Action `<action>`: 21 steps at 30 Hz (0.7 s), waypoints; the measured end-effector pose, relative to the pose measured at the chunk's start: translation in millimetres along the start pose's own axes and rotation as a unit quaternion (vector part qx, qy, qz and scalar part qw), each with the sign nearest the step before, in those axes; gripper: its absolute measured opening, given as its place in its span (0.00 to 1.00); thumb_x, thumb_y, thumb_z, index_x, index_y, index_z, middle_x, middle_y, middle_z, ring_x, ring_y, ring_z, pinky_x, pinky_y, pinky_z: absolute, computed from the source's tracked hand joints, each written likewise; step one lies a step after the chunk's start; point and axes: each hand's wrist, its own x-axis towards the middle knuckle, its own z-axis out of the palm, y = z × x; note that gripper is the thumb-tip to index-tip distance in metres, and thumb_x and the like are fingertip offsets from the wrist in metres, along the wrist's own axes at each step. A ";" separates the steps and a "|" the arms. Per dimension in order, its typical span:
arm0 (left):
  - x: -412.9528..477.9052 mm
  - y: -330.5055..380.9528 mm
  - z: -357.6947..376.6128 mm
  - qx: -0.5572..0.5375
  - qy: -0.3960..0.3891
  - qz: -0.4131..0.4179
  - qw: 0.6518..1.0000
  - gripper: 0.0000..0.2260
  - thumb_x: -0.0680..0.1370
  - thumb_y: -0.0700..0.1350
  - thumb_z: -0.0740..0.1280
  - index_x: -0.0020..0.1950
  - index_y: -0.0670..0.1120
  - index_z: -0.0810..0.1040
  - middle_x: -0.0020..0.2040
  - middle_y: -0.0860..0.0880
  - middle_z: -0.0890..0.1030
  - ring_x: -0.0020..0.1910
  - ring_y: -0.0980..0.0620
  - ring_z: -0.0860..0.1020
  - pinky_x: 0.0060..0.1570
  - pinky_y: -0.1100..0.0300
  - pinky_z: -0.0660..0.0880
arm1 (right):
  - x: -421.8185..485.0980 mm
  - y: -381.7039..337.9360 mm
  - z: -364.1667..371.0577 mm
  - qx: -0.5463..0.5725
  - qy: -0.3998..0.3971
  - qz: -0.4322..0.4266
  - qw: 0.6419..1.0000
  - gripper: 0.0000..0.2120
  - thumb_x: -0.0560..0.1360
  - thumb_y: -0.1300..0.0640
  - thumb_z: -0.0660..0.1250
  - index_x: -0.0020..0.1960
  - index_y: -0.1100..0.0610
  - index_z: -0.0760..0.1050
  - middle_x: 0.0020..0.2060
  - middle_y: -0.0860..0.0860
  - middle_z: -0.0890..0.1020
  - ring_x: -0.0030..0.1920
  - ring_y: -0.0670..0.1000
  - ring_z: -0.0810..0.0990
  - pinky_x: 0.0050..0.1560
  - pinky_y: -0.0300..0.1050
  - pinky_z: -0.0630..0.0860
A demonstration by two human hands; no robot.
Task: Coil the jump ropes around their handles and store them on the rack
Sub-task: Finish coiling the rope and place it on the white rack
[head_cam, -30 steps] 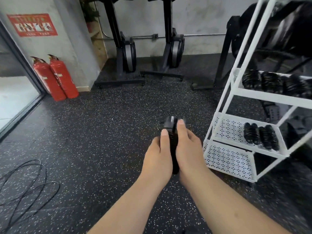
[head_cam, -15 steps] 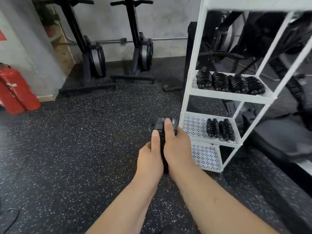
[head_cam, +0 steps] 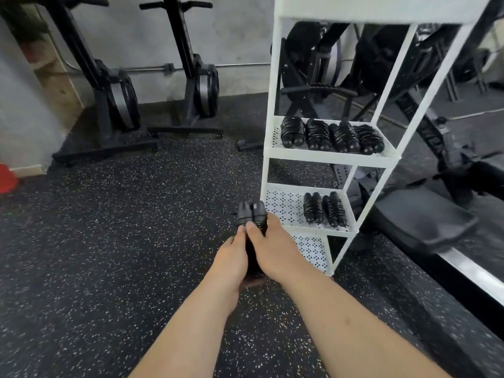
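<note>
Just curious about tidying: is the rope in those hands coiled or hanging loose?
Coiled: the rope sits as a compact bundle gripped between left hand and right hand; no long cord trails.

Premises: a gym. Flooring is black speckled rubber matting (head_cam: pixel 109 255). Two upright black flywheel machines (head_cam: pixel 120 102) stand against a bare concrete wall (head_cam: pixel 240 36). A white shelved rack (head_cam: pixel 332 157) holds bundles of coiled jump ropes (head_cam: pixel 331 136) on two shelves. Further black padded exercise equipment (head_cam: pixel 425 222) stands beyond the rack, to its right.

jump rope bundle (head_cam: pixel 251 212) half hidden, red extinguisher (head_cam: pixel 6 178) cropped left
</note>
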 end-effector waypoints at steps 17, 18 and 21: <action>28.3 -31.7 30.3 0.118 -0.056 0.057 0.990 0.29 0.84 0.70 0.52 0.77 0.57 0.72 0.66 0.52 0.80 0.61 0.52 0.81 0.67 0.43 0.77 | 74.0 95.0 -26.3 -0.132 0.169 0.068 0.974 0.36 0.83 0.51 0.68 0.82 0.62 0.54 0.69 0.62 0.74 0.62 0.62 0.79 0.58 0.55 0.81; 26.6 -33.6 27.6 0.142 -0.063 0.068 0.986 0.28 0.83 0.71 0.51 0.76 0.58 0.73 0.67 0.53 0.80 0.63 0.52 0.80 0.69 0.43 0.76 | 83.9 99.1 -25.6 -0.147 0.170 0.074 0.972 0.36 0.84 0.50 0.67 0.82 0.62 0.52 0.69 0.62 0.74 0.61 0.62 0.80 0.57 0.56 0.81; 24.9 -41.1 14.6 0.232 -0.074 0.105 0.964 0.29 0.83 0.71 0.49 0.75 0.59 0.74 0.70 0.55 0.79 0.67 0.54 0.78 0.75 0.46 0.71 | 116.8 108.6 -23.2 -0.201 0.170 0.077 0.962 0.39 0.85 0.46 0.63 0.84 0.64 0.47 0.71 0.62 0.72 0.64 0.62 0.79 0.57 0.57 0.81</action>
